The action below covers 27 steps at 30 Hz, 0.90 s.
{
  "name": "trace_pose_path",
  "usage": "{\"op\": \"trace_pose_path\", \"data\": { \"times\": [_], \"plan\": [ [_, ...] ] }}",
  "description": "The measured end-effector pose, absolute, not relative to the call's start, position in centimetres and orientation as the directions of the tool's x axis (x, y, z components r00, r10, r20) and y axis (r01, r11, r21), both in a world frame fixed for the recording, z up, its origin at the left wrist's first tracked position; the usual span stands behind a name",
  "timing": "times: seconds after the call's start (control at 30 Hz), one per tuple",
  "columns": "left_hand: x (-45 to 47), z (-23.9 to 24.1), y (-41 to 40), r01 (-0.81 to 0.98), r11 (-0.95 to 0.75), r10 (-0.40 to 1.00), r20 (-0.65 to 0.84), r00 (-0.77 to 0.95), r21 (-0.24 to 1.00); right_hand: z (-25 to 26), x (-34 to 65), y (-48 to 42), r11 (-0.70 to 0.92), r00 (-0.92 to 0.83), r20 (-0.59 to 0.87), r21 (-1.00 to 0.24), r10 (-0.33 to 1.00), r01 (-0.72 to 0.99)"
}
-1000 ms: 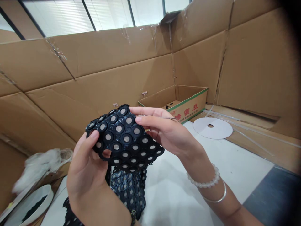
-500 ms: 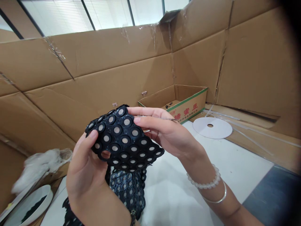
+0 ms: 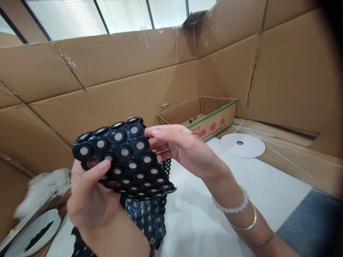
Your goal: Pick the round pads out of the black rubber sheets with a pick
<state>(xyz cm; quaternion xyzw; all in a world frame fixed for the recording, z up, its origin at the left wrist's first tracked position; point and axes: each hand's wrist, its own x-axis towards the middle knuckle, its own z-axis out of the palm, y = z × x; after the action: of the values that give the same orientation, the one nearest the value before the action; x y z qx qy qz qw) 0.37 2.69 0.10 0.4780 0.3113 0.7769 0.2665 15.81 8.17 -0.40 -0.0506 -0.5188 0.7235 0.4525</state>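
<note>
Fingers (image 3: pixel 99 168) of the left hand (image 3: pixel 88 200), clamped on the left side of a black sheet of round discs (image 3: pixel 128 153), thumb in front, others mostly behind. Held in the air, tilted, with two gaps among the discs near the thumb. By the sheet's right edge, fingertips of the right hand (image 3: pixel 184 151); gripping or merely touching, cannot tell. Behind that hand, the short end of a thin tool (image 3: pixel 195 134), mostly out of sight. Below, on a white surface (image 3: pixel 203 221), another stretch of black discs (image 3: pixel 146 214), partly blocked by the held sheet and left wrist; lower left, more black pieces (image 3: pixel 80 246). Farther left, a white bowl (image 3: pixel 55 215) with dark stuff inside, and crumpled plastic (image 3: pixel 49 185). Farther right, a white disc (image 3: pixel 227 146) with a centre hole and, partly screened by the right hand, an open cardboard box (image 3: pixel 217 123). Behind, cardboard walls (image 3: pixel 120 78). Compared with half a second ago, sheet shifted leftward and looking larger, left hand likewise farther left, tool showing far less.
</note>
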Motion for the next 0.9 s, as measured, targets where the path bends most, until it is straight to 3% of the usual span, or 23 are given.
{"op": "trace_pose_path", "data": {
  "times": [0.37, 0.9],
  "plan": [
    [0.26, 0.14, 2.87, -0.172, -0.556, 0.790, 0.452, -0.415, 0.813, -0.44, 15.74, 8.15, -0.032, -0.563, 0.442, -0.766, 0.698, -0.641],
    [-0.27, -0.34, 3.01, -0.114, -0.578, 0.777, 0.502, -0.379, 0.808, -0.54, 15.69, 8.34, -0.061, -0.573, 0.416, -0.771, 0.706, -0.634]
  ]
}}
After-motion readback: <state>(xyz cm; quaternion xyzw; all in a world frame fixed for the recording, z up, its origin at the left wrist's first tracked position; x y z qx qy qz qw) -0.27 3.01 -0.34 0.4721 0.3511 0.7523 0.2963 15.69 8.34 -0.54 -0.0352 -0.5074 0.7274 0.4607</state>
